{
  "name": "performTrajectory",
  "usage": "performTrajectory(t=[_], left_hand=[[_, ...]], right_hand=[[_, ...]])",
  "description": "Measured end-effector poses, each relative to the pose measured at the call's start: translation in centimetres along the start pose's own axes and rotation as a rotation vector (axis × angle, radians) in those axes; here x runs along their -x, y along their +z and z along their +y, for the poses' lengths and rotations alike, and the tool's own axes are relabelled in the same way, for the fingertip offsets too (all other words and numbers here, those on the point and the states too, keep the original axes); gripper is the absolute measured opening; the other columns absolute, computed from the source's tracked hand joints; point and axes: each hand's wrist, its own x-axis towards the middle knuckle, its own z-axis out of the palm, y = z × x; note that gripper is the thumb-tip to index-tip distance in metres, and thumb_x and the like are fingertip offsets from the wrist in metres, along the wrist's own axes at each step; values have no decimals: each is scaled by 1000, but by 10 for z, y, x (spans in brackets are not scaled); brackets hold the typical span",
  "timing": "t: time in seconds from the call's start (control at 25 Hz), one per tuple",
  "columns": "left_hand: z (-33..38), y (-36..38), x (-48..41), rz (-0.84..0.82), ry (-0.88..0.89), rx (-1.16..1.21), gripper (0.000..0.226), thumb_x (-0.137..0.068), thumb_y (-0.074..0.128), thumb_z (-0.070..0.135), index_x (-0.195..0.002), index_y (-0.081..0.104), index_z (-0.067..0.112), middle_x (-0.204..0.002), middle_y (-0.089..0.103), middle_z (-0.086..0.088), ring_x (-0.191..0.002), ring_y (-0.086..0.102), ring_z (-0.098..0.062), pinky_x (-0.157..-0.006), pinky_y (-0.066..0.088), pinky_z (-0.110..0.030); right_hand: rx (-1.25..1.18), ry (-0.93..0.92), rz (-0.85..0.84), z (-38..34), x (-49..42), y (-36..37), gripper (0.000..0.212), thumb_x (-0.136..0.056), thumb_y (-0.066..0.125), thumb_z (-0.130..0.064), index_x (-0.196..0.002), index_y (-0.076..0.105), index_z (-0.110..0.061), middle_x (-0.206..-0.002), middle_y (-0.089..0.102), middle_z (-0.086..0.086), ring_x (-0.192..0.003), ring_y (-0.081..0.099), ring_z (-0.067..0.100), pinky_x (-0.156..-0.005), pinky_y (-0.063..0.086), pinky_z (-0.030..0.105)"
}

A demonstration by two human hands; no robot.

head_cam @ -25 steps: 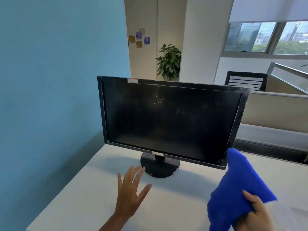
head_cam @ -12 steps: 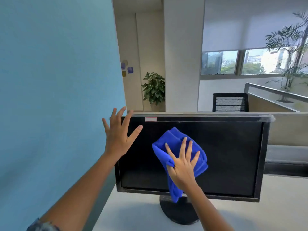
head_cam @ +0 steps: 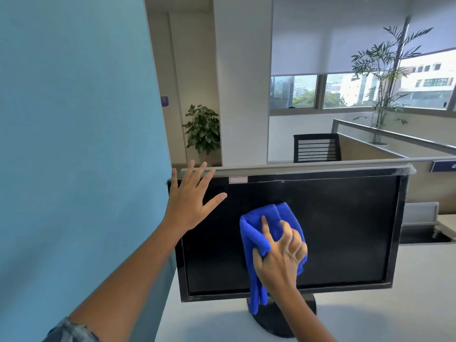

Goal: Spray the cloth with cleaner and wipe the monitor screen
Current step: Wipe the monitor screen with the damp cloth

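Pressing the blue cloth flat against the monitor screen, my right hand has its fingers spread and bent into the folds, pinning the bunched fabric left of the screen's middle while a loose tail hangs down past the bottom frame toward the stand. My left hand is open and holding nothing, fingers fanned, over the monitor's upper left corner; I cannot tell whether the palm actually touches the frame or only floats in front of it. Most of the screen, whose long axis runs sideways, stretches away to the right of the cloth, so I judge the coming stroke should sweep rightward along that axis, and the right hand is the nearer one. No spray bottle is in view.
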Motion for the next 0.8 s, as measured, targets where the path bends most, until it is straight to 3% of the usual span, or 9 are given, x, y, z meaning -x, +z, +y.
performTrajectory(t=[0.12, 0.2, 0.28, 0.36, 0.4, 0.56, 0.68, 0.8], left_hand=[[0, 3, 1, 21, 6, 41, 78, -89, 19, 70, -141, 43, 18, -149, 38, -4, -141, 23, -26, -111, 1, -57], [-1, 2, 1, 30, 6, 64, 76, -89, 20, 69, -141, 43, 18, -146, 42, -2, -139, 29, -24, -111, 2, -56], [-2, 1, 1, 32, 10, 77, 75, -90, 20, 69, -139, 45, 18, -143, 46, -1, -136, 34, -22, -111, 4, -55], [-4, 1, 1, 26, 18, 77, 74, -90, 21, 69, -138, 47, 18, -140, 49, 0, -133, 39, -21, -110, 6, -54], [-5, 1, 1, 22, 25, 75, 74, -90, 21, 69, -137, 48, 18, -139, 50, 0, -131, 41, -20, -110, 9, -54], [-11, 0, 1, 23, 56, 87, 69, -92, 23, 65, -134, 51, 18, -127, 58, 1, -117, 52, -19, -102, 29, -49], [-12, -1, 0, 34, 62, 110, 65, -93, 26, 62, -133, 52, 18, -124, 60, 2, -114, 53, -19, -98, 31, -45], [-15, -4, -2, 28, 83, 143, 66, -93, 23, 63, -132, 53, 18, -126, 60, 2, -117, 52, -18, -98, 33, -44]], right_hand=[[-105, 78, -7, -25, 0, 2, 65, -80, 40, -40, -138, 45, -11, -101, 49, 11, -88, 48, 28, -77, 48, 47], [-143, 108, -36, -36, 1, 6, 72, -84, 38, -52, -143, 36, -10, -115, 46, 15, -102, 46, 30, -87, 46, 48], [-134, 122, -99, -41, 6, 12, 91, -82, 24, -77, -149, 22, -17, -139, 25, 14, -127, 25, 31, -106, 23, 52], [-157, 81, -162, -41, 13, 17, 105, -71, 10, -90, -151, 13, -22, -150, 5, 10, -138, 1, 28, -111, -4, 50], [-175, 49, -166, -39, 15, 19, 106, -69, 8, -91, -151, 11, -25, -153, 1, 9, -141, -7, 26, -111, -11, 50], [-237, -43, -186, -27, 19, 21, 92, -69, 1, -90, -146, -6, -40, -154, -16, -5, -138, -27, 13, -111, -13, 48], [-234, -39, -166, -21, 16, 18, 80, -76, -1, -83, -145, -2, -43, -154, -15, -9, -140, -23, 13, -111, -10, 48], [-118, 33, -114, -10, 8, 18, 71, -89, 5, -70, -147, 15, -32, -156, -5, 0, -142, -2, 28, -112, 4, 54]])
